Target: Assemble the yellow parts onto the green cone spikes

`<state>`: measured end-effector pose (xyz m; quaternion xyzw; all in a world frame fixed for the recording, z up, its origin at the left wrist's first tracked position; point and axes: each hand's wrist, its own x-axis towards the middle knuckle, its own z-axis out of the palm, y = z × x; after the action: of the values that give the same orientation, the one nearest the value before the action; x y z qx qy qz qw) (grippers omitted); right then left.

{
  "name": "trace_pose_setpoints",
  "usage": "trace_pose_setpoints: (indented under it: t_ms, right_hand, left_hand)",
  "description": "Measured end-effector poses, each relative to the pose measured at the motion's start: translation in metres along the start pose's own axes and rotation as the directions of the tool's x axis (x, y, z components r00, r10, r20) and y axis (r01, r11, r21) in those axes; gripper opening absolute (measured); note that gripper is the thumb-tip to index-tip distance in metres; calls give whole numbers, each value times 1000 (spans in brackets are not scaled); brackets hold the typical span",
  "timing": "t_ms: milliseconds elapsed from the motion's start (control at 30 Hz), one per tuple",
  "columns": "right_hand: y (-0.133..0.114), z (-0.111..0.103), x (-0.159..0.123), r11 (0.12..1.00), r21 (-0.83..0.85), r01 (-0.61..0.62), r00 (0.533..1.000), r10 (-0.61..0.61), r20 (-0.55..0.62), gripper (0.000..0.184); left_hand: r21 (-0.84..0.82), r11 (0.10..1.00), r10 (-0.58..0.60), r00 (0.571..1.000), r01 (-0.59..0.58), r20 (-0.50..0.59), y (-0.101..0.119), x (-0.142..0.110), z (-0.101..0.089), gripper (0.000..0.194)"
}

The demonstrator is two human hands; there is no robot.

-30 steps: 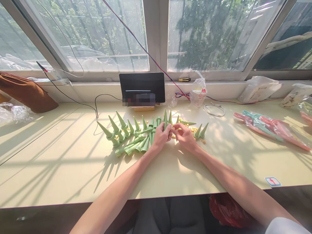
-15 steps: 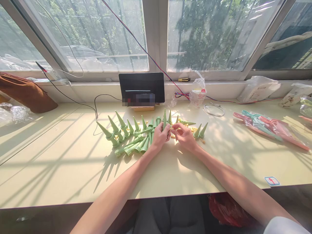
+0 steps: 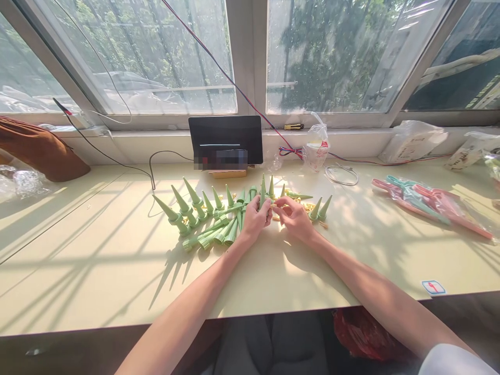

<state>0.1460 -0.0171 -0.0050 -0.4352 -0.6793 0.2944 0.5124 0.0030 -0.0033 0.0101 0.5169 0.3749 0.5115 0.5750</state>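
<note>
My left hand (image 3: pixel 254 221) is closed around a green plastic cone spike (image 3: pixel 263 188), which points upward above the fingers. Close beside it on the right, my right hand (image 3: pixel 296 217) has its thumb and forefinger pinched at the base of that spike; what sits between the fingertips is too small to make out. Left of my hands, several green cone spikes (image 3: pixel 180 200) stand upright in collared bases. Long hollow green tubes (image 3: pixel 214 237) lie in front of them. Past my right hand stand two more green cones (image 3: pixel 322 209), with small yellow pieces (image 3: pixel 308 205) scattered around.
A dark tablet (image 3: pixel 226 136) leans on a small box at the back. Right of it are a bagged cup (image 3: pixel 315 148) and a coiled cable (image 3: pixel 341 175). Pink and green plastic items in clear wrap (image 3: pixel 427 203) lie farther right. A brown bag (image 3: pixel 39 148) sits at left.
Both hands stay together at the same spike, with only slight finger movement. The whole view has shifted a little; nothing on the table has visibly moved.
</note>
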Motion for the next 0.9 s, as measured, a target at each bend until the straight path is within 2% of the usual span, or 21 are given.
trace_pose_setpoints:
  t_ms: [900]
  right_hand:
    - [0,-1,1,997,67,29,999,-30,16,20]
  left_hand:
    - [44,998,44,998,-46,50,3,-1,-6,33]
